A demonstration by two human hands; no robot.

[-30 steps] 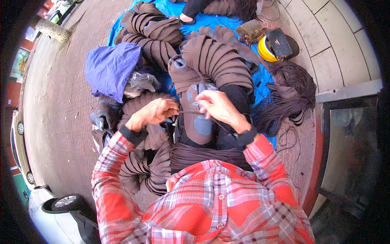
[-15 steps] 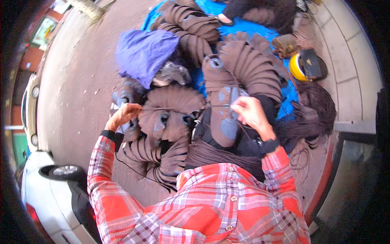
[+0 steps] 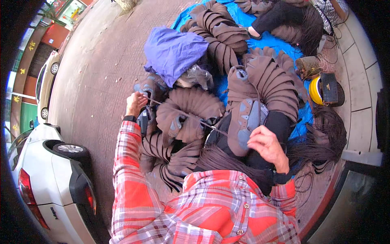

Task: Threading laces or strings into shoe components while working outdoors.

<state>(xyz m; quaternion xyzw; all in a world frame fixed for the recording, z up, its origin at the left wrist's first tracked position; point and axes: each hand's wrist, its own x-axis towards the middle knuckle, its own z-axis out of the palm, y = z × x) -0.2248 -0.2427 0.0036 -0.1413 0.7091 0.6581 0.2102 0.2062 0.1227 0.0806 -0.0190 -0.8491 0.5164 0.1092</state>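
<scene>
A brown shoe upper with blue-grey patches lies across my dark-trousered lap. A thin brown shoelace stretches in a slanting line above the nearby uppers. At its far left end, my left hand pinches it between closed fingers. My right hand is beside the upper's toe, thumb and fingers pressed together in line with the lace. The lace's last stretch blends into the brown upper. Below the upper, a thick bundle of brown laces drapes over my lap.
Stacked rows of brown uppers surround me on a blue sheet. A purple cloth covers part of a pile. To the right are a yellow roll and more laces. Another person's leg is ahead; a white car stands left.
The view has shifted, so the scene sits farther right. My right hand has come lower, toward the upper's toe, and the lace now slants down to the right instead of running level.
</scene>
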